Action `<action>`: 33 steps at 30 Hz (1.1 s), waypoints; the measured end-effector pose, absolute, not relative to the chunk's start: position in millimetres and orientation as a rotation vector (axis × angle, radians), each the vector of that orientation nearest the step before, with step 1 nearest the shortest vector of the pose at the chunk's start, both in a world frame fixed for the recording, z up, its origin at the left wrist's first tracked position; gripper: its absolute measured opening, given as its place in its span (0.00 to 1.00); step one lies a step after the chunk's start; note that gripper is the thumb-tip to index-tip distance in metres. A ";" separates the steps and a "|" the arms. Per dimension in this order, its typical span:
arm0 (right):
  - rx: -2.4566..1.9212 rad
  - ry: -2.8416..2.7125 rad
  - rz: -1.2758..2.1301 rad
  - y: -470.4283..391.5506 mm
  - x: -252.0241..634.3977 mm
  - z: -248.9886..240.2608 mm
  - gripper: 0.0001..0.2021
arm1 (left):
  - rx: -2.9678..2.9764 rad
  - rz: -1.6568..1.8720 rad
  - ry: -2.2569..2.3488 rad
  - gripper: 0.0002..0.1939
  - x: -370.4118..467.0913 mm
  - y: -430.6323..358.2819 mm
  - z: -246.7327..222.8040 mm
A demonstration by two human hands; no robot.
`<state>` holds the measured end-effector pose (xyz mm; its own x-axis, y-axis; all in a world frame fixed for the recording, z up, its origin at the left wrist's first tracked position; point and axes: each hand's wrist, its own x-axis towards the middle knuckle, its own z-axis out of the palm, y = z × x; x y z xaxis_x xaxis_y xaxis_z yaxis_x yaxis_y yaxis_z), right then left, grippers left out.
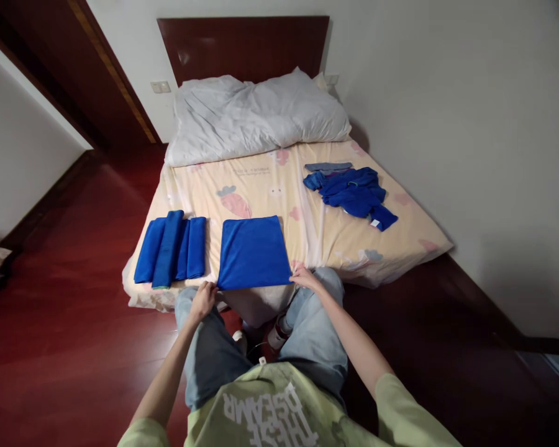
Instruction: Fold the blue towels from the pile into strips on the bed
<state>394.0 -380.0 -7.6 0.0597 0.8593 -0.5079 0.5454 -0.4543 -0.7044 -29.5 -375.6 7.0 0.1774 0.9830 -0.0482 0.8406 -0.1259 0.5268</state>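
Note:
A blue cloth [254, 251] lies spread nearly square at the front edge of the bed. My left hand [205, 300] pinches its near left corner, and my right hand [304, 275] grips the near right corner. Between my hands the cloth's near edge is pulled straight. Just left of it, several folded blue cloths [195, 247] lie side by side, with one narrow darker folded cloth [168, 248] resting on top of them. On the right side of the bed is a loose heap of blue cloths [354, 189] with a small white tag showing.
The bed [261, 180] has a pale yellow printed sheet. A white quilt [261, 118] is bunched against the dark wooden headboard [242, 46]. A grey cloth [328, 167] lies behind the heap. My legs are against the bed's front edge, over a reddish floor [74, 298].

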 end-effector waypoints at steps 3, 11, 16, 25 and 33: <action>-2.006 -1.374 1.385 -364.5 390.7 -6.0 0.19 | 2.089 0.424 1.688 0.12 -26.6 -359.9 9.9; -1.883 -1.265 1.193 -278.5 386.7 -10.6 0.22 | 2.206 0.512 1.620 0.15 22.5 -240.5 15.5; -1.798 -1.279 1.134 -214.5 389.4 -28.7 0.24 | 2.146 0.414 1.689 0.17 41.1 -163.7 7.6; -1.861 -1.432 0.754 -129.6 400.5 -24.8 0.11 | 2.026 0.403 1.834 0.19 54.5 -80.2 13.9; -1.876 -1.596 0.572 -126.6 404.9 -17.2 0.08 | 2.149 0.313 1.777 0.14 60.4 -66.3 18.5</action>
